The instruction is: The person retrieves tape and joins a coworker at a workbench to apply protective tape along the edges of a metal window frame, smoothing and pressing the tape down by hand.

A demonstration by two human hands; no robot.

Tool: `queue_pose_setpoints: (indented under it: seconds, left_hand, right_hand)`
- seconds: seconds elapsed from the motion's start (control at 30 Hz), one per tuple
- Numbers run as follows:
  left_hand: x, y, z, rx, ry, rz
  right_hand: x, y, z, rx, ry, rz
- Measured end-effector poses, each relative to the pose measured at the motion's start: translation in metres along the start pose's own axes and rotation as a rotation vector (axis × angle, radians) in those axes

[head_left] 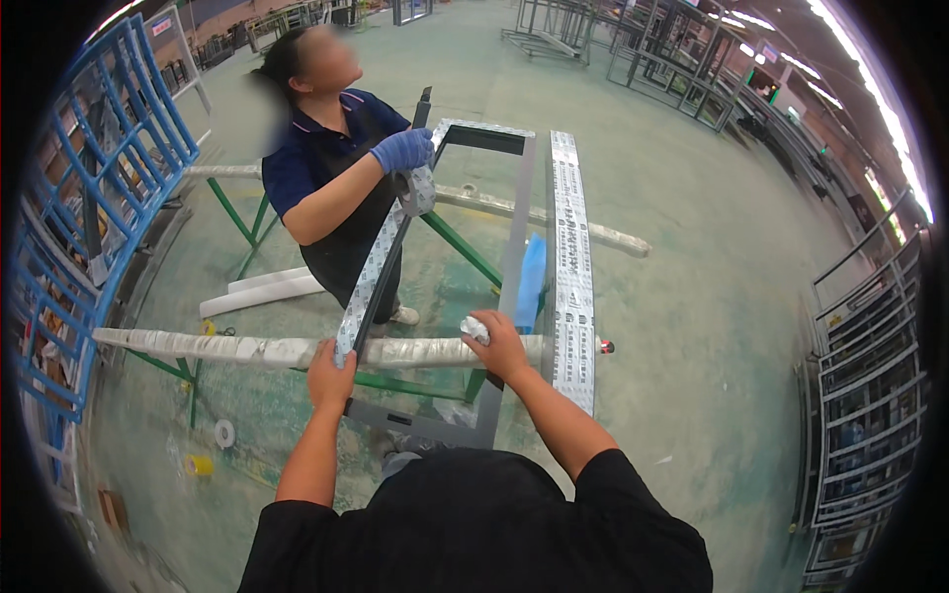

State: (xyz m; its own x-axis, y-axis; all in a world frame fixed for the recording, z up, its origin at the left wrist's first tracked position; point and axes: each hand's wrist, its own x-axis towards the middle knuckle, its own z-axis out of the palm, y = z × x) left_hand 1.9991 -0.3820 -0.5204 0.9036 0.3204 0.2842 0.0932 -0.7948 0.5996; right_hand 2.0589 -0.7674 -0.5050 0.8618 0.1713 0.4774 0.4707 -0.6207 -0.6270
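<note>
A grey metal frame (514,247) lies across two wrapped support bars. My left hand (331,376) grips the near end of a long dark strip (381,267) partly covered in printed white film, lifted at an angle. My right hand (497,341) rests on the frame's right side by the near wrapped bar (247,349), closed on a crumpled white wad (474,328). Across from me a person in a dark shirt holds the strip's far end with a blue-gloved hand (400,150).
A film-covered white profile (571,277) lies along the frame's right side, with a blue sheet (532,277) beside it. Green trestle legs (460,247) stand underneath. Tape rolls (224,433) lie on the floor at left. Blue racks (89,208) stand left, grey racks (870,395) right.
</note>
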Motion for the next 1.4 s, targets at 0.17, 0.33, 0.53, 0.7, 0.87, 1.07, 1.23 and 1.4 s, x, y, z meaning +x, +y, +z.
queue_pose_setpoints:
  seconds: [0.17, 0.33, 0.53, 0.7, 0.87, 1.07, 1.23, 1.4]
  left_hand:
    - [-0.001, -0.010, 0.001, 0.010, 0.049, 0.037]
    - [0.005, 0.003, 0.000, -0.016, 0.026, 0.062]
    - [0.003, 0.003, -0.003, -0.034, 0.005, 0.021]
    - [0.001, -0.005, 0.002, -0.050, 0.073, 0.062]
    - [-0.003, -0.014, 0.003, -0.109, 0.106, 0.040]
    - [-0.009, -0.013, 0.003, -0.117, 0.112, 0.033]
    - [-0.004, -0.008, 0.010, -0.141, 0.110, 0.048]
    - [-0.007, -0.020, 0.004, -0.155, 0.140, 0.036]
  right_hand:
    - [-0.023, -0.017, 0.004, 0.261, -0.020, 0.144]
    - [-0.025, -0.014, 0.002, 0.146, -0.026, 0.099]
    - [-0.023, -0.020, 0.004, 0.011, -0.053, 0.012]
    - [-0.024, -0.019, 0.004, 0.004, -0.057, -0.003]
    - [-0.024, -0.025, 0.002, 0.032, -0.056, 0.014]
    - [-0.029, -0.018, 0.001, 0.035, -0.003, 0.007]
    - [-0.026, 0.008, -0.013, 0.529, 0.440, 0.442]
    - [-0.019, 0.026, -0.078, 0.214, 0.562, 0.401]
